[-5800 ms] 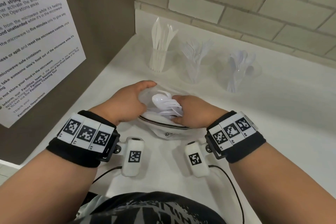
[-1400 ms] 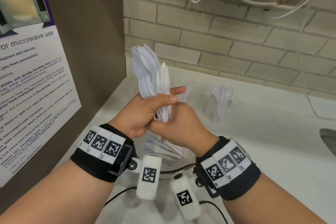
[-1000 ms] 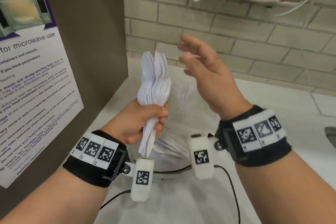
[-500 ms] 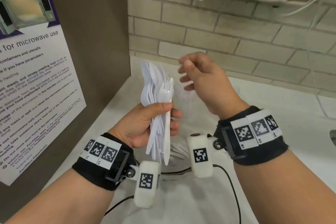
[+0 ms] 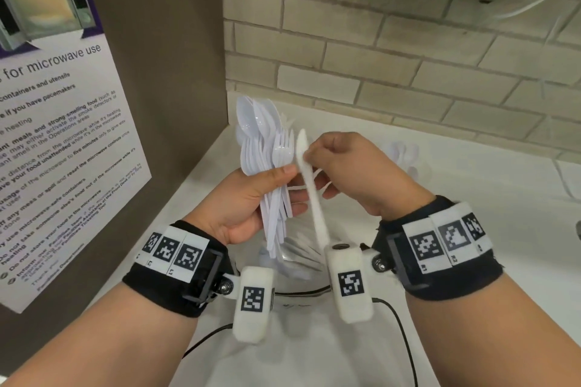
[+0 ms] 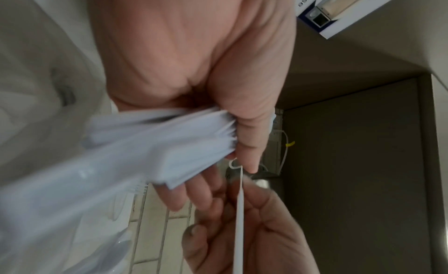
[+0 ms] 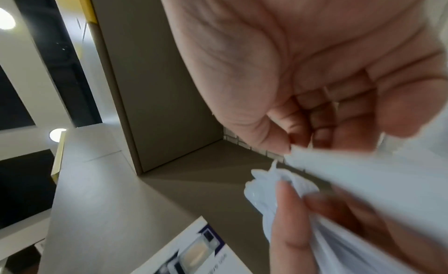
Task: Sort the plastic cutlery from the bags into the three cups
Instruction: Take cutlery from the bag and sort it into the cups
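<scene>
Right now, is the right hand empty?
No, the right hand pinches a single white knife beside the bundle held in the left hand.

We count two hands: a left hand (image 5: pixel 248 201) at centre frame and a right hand (image 5: pixel 355 173) just right of it. One white knife (image 5: pixel 309 188) stands apart at centre. One bundle of cutlery (image 5: pixel 267 160), upper centre-left, is too overlapped to count. One poster (image 5: pixel 53 122) fills the left.

The left hand (image 5: pixel 251 198) clasps a bundle of white spoons and forks (image 5: pixel 267 148) upright, while the right hand (image 5: pixel 355 173) pinches one white knife (image 5: pixel 309 185) beside it, above the desk (image 5: pixel 471 198).
</scene>
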A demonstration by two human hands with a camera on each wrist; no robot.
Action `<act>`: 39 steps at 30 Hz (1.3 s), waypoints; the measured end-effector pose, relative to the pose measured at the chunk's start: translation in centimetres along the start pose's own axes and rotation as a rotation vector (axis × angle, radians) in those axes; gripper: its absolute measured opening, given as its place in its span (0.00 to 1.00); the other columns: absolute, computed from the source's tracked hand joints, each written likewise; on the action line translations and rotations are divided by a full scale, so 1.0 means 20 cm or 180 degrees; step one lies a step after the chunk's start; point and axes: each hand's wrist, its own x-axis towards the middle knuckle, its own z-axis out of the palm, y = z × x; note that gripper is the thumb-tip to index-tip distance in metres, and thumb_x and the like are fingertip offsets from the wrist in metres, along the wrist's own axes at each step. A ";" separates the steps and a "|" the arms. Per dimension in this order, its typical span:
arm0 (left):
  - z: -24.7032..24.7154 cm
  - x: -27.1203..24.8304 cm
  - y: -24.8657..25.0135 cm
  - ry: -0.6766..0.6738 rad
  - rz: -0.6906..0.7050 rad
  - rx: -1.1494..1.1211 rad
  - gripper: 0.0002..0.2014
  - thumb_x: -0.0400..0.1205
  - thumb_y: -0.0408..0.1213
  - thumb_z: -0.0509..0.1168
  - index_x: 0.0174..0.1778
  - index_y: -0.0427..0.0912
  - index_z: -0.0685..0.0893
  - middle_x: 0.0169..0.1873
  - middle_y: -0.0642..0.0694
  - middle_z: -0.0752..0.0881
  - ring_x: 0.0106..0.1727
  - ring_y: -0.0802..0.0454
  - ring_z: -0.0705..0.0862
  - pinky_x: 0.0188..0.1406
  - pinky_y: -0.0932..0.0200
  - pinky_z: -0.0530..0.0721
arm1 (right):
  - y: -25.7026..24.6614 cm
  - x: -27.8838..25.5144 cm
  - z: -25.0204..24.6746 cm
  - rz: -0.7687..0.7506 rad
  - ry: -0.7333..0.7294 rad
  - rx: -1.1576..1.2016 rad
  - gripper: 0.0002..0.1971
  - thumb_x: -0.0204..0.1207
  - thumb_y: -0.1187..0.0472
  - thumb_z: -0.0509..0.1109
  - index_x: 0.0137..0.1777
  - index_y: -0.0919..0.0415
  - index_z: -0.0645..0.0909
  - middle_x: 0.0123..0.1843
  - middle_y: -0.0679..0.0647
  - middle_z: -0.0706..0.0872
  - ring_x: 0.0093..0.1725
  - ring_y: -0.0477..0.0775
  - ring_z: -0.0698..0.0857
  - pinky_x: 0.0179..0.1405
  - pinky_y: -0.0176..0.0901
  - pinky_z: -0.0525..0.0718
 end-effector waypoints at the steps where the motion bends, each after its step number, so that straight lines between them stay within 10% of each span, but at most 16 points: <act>1: -0.01 0.00 0.00 0.0099 -0.0022 -0.0085 0.10 0.76 0.35 0.69 0.51 0.36 0.86 0.47 0.34 0.89 0.48 0.39 0.90 0.54 0.42 0.87 | 0.00 0.00 -0.02 0.0091 0.0065 0.0194 0.08 0.82 0.63 0.61 0.45 0.63 0.80 0.39 0.60 0.89 0.32 0.56 0.87 0.38 0.51 0.87; 7: -0.09 0.02 -0.01 -0.0351 -0.0462 -0.0722 0.12 0.68 0.41 0.79 0.40 0.42 0.84 0.30 0.49 0.83 0.30 0.53 0.83 0.43 0.50 0.88 | -0.04 0.01 -0.03 -0.0080 0.0515 0.0756 0.06 0.86 0.59 0.58 0.54 0.62 0.71 0.36 0.59 0.82 0.29 0.54 0.77 0.29 0.50 0.83; 13: -0.08 0.01 -0.01 -0.0984 -0.0786 -0.0829 0.15 0.69 0.42 0.78 0.48 0.40 0.85 0.30 0.50 0.81 0.29 0.55 0.80 0.35 0.59 0.83 | -0.02 0.09 0.05 -0.0216 -0.0093 0.0612 0.29 0.75 0.42 0.71 0.75 0.41 0.66 0.60 0.57 0.85 0.22 0.39 0.77 0.26 0.42 0.74; 15: -0.07 0.01 -0.01 -0.0981 -0.0821 -0.0622 0.16 0.68 0.41 0.79 0.47 0.40 0.85 0.30 0.49 0.81 0.29 0.54 0.81 0.34 0.58 0.83 | -0.01 0.11 0.08 -0.0344 -0.0450 0.0808 0.23 0.81 0.47 0.67 0.74 0.45 0.70 0.46 0.52 0.86 0.21 0.43 0.77 0.24 0.43 0.71; 21: -0.05 -0.01 -0.04 -0.0596 -0.0481 -0.0197 0.11 0.65 0.31 0.77 0.42 0.40 0.87 0.29 0.46 0.82 0.29 0.52 0.84 0.35 0.53 0.86 | 0.00 0.13 0.10 -0.0421 -0.0703 0.0675 0.11 0.84 0.60 0.62 0.43 0.65 0.80 0.23 0.56 0.77 0.17 0.48 0.71 0.21 0.44 0.64; 26: -0.08 -0.01 0.00 0.0162 -0.0144 0.0107 0.07 0.72 0.31 0.74 0.43 0.41 0.84 0.29 0.46 0.80 0.28 0.54 0.80 0.32 0.57 0.83 | -0.01 0.23 0.05 -0.0208 -0.0204 0.1168 0.12 0.83 0.55 0.64 0.59 0.61 0.79 0.48 0.60 0.84 0.19 0.49 0.66 0.23 0.40 0.65; 31: -0.22 -0.02 0.04 0.1065 0.0082 0.0542 0.06 0.77 0.31 0.71 0.49 0.38 0.85 0.29 0.45 0.80 0.29 0.53 0.81 0.36 0.55 0.85 | -0.04 0.47 -0.02 -0.0372 0.0564 0.1837 0.08 0.85 0.64 0.57 0.47 0.60 0.77 0.39 0.56 0.79 0.29 0.52 0.78 0.36 0.46 0.77; 39: -0.30 0.04 0.07 0.1312 0.0061 0.0482 0.09 0.76 0.30 0.72 0.51 0.36 0.85 0.28 0.44 0.81 0.29 0.52 0.81 0.36 0.54 0.85 | 0.05 0.87 0.18 -0.0392 0.0639 0.1531 0.10 0.87 0.60 0.57 0.56 0.55 0.81 0.47 0.53 0.83 0.49 0.52 0.85 0.63 0.50 0.78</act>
